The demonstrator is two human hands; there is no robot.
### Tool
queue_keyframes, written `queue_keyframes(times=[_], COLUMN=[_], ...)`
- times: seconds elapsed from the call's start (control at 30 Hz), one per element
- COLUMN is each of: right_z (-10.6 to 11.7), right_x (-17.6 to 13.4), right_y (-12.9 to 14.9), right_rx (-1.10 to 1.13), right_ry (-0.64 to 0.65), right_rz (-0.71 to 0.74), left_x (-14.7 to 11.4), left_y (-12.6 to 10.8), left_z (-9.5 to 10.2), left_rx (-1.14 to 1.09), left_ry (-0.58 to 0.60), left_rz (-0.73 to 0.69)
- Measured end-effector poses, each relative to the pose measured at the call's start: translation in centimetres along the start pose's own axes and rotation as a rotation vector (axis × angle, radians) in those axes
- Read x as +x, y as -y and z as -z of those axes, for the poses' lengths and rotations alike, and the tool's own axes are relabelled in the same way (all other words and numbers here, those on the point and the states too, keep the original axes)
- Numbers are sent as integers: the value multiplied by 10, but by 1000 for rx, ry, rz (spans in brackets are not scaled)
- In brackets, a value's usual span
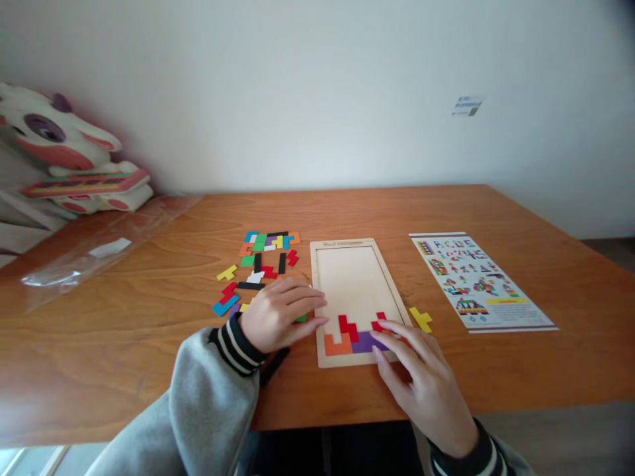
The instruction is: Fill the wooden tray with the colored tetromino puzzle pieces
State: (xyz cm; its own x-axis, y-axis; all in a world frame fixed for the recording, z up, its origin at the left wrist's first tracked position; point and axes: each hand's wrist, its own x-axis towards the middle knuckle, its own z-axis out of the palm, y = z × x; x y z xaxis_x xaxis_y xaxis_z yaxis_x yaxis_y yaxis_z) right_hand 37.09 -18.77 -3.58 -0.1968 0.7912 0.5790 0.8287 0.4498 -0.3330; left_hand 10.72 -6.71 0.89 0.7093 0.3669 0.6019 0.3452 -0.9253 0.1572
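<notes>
Many loose coloured pieces (pixel 269 272) lie left of the wooden tray (pixel 350 277); the left hand (pixel 280 314), fingers parted, is at the tray's left edge, the right hand (pixel 421 370), fingers spread, at a red piece (pixel 377 325) inside its near right corner

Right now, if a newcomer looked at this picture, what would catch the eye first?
Probably the wooden puzzle board between the left hand and right hand, with coloured pieces at its near end. Next, the bright loose puzzle pieces to its left, and the big cow-like toy at the picture's upper left.
</notes>
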Motion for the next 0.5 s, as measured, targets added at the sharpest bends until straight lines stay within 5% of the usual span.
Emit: queue_keyframes(times=[0.23, 0.5], right_z=[-1, -2], right_x=[0, -2], right_y=[-1, -1], right_rx=[7, 13], right_ry=[5, 5], right_rz=[-8, -32], left_x=[-64, -92], left_y=[24, -18], left_z=[62, 48], left_rx=[45, 67], left_ry=[300, 350], left_rz=[176, 312])
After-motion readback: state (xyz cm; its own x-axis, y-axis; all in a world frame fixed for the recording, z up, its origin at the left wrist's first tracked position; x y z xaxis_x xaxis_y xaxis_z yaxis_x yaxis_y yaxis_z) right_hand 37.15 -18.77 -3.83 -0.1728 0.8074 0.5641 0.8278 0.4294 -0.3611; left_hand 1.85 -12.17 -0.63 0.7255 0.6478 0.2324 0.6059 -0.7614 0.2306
